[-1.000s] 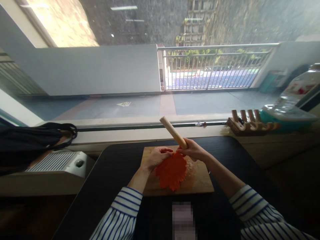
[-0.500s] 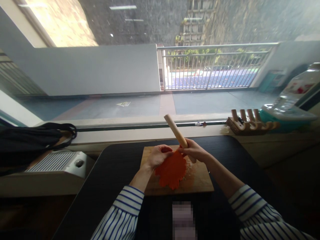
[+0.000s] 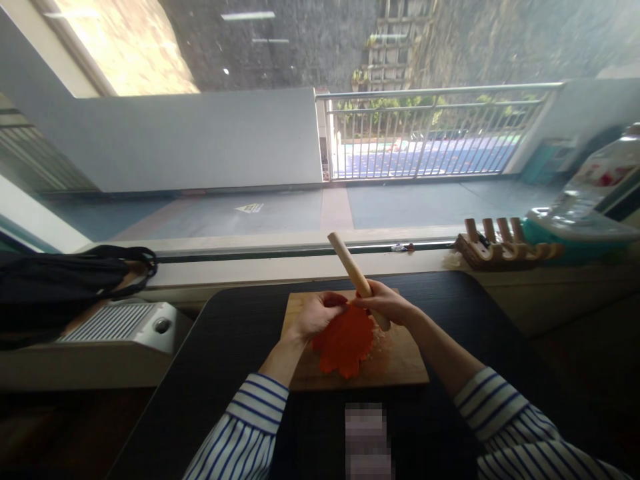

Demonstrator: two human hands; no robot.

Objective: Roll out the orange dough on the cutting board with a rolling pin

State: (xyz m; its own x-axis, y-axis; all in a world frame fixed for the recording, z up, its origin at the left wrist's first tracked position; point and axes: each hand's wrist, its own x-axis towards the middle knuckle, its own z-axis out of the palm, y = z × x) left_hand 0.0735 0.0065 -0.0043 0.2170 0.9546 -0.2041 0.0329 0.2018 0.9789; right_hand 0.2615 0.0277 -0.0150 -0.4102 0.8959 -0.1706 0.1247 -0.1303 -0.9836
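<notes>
A flat sheet of orange dough (image 3: 345, 343) lies on a wooden board (image 3: 400, 363) on a dark table (image 3: 235, 347). My left hand (image 3: 317, 313) is curled at the far left edge of the dough, fingers pinching that edge. My right hand (image 3: 387, 303) grips a pale wooden rolling pin (image 3: 350, 263) near its lower part; the pin tilts up and away toward the window, its lower end close to the dough's far edge. Both sleeves are striped blue and white.
A white ribbed appliance (image 3: 107, 327) with a black bag (image 3: 65, 280) on it stands left of the table. On the window ledge at right are a wooden rack (image 3: 505, 243), a teal container (image 3: 575, 233) and a large clear bottle (image 3: 607, 170). Flour dusts the board.
The rolling pin has tilted a little more upright and the dough's far edge has been drawn in slightly under both hands. The hands stay at the same spot.
</notes>
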